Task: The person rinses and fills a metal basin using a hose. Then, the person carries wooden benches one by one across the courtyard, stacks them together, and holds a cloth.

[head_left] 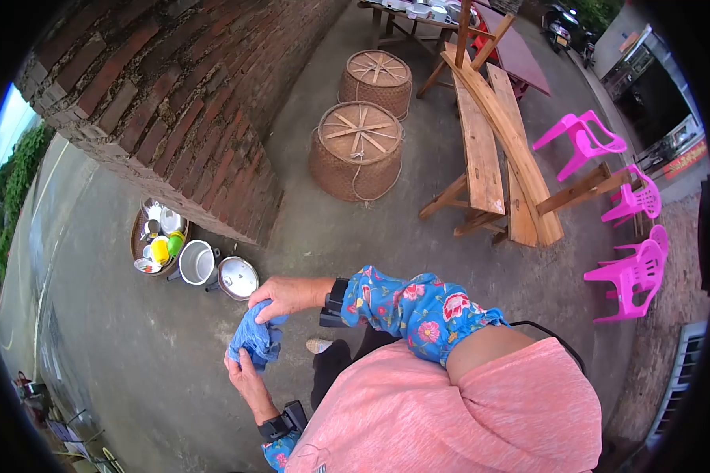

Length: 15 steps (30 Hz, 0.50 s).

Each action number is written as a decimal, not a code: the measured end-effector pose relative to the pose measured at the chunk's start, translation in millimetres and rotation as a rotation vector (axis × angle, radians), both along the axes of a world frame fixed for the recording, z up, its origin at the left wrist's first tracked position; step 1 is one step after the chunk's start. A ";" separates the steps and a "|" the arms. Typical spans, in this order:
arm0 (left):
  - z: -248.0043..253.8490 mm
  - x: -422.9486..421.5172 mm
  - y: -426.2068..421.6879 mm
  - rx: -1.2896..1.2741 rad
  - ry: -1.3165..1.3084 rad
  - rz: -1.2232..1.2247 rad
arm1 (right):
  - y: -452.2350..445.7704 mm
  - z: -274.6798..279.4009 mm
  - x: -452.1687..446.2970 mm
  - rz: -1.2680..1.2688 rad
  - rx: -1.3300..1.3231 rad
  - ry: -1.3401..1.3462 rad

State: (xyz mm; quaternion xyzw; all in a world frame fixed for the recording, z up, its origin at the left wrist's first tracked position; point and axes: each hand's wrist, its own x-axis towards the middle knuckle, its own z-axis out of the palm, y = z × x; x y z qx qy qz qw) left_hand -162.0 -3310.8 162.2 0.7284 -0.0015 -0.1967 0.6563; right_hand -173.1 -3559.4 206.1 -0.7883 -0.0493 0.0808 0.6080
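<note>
A crumpled blue cloth (258, 337) hangs between my two hands, out in front of my body. My right hand (285, 296) grips its upper end, thumb and fingers closed on the fabric. At the lower end, my left hand (248, 384) is closed on the cloth too. Just beyond my right hand, on the ground, are a round metal lid or shallow pan (238, 278) and a silver pot (198, 262). Beside them a woven basket (139, 229) holds dishes, a yellow item (160, 251) and a green item (175, 243).
A brick wall (165, 118) ends near the pots. Two upturned woven baskets (356, 162) stand on the concrete ahead. Wooden benches (481, 158) with planks lie to the right, near pink plastic chairs (635, 272). A table (418, 17) with dishes stands at the back.
</note>
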 end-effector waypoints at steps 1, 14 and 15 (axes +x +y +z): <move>7.9 12.6 10.2 0.002 -0.051 -0.014 | 11.6 7.0 13.1 0.023 -0.048 -0.082; 20.9 91.4 152.1 -0.333 0.144 0.387 | 145.2 -9.8 139.4 0.267 0.188 0.261; 15.2 89.4 164.6 -0.306 0.169 0.448 | 159.3 -19.5 150.3 0.278 0.129 0.251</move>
